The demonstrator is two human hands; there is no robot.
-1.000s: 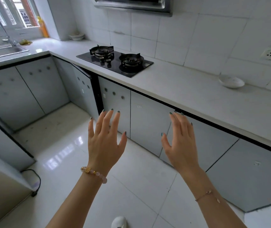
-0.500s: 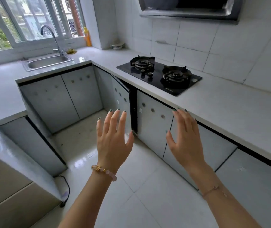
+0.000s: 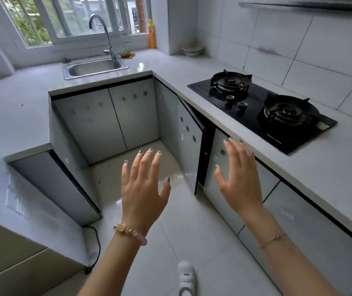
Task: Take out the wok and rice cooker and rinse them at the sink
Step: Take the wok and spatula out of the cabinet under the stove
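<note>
Empty, wide-open grip on both left hand and right hand, near the ajar cabinet door.

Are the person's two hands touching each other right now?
Apart. The head view shows the left hand and the right hand raised side by side, fingers straight, with bare floor plainly visible in the gap between them.
</note>
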